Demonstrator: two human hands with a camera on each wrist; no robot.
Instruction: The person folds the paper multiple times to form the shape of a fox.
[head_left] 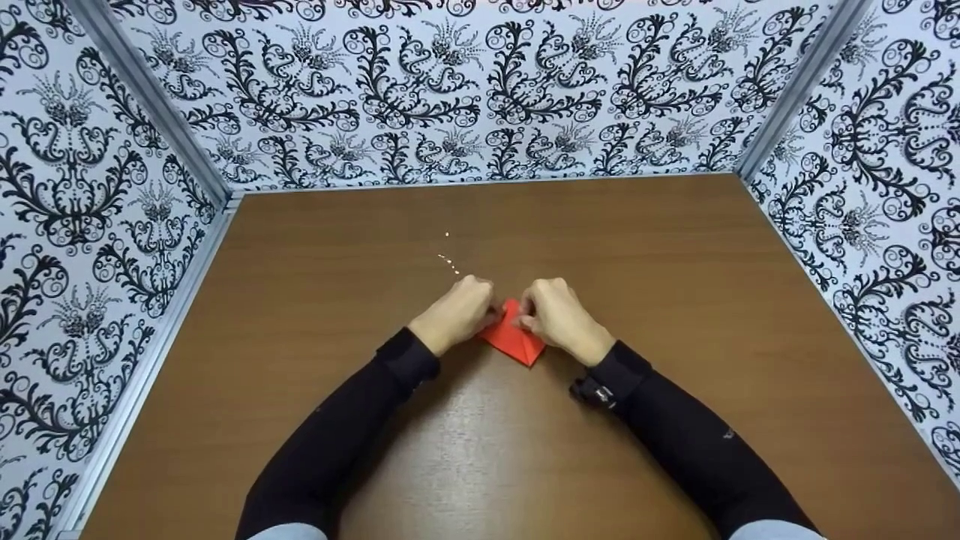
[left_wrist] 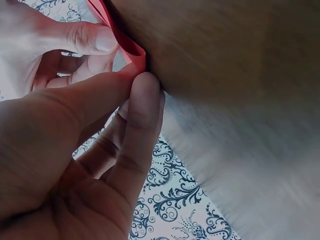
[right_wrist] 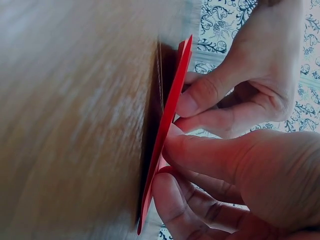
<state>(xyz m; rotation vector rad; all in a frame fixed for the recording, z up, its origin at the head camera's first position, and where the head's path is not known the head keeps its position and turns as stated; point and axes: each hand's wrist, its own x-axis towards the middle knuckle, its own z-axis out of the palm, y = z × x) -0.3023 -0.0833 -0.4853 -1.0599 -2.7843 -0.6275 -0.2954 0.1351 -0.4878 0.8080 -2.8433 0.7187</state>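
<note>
A folded piece of red paper (head_left: pixel 516 341) lies between the two hands, a corner pointing toward the person. My left hand (head_left: pixel 463 311) pinches its left edge between thumb and fingertips. In the left wrist view the paper (left_wrist: pixel 131 47) bends into a small open loop of layers by the thumb. On the paper's other side, my right hand (head_left: pixel 559 319) pinches it with thumb and finger. Seen edge-on in the right wrist view, the paper (right_wrist: pixel 170 110) is a thin layered strip close over the table, with both hands' fingertips along it.
Several tiny pale scraps (head_left: pixel 450 262) are scattered on the brown wooden table (head_left: pixel 337 247) beyond the left hand. Walls with black floral patterns (head_left: pixel 450 90) enclose the table at the back and both sides. A dark wrist device (head_left: pixel 596 392) sits at the right cuff.
</note>
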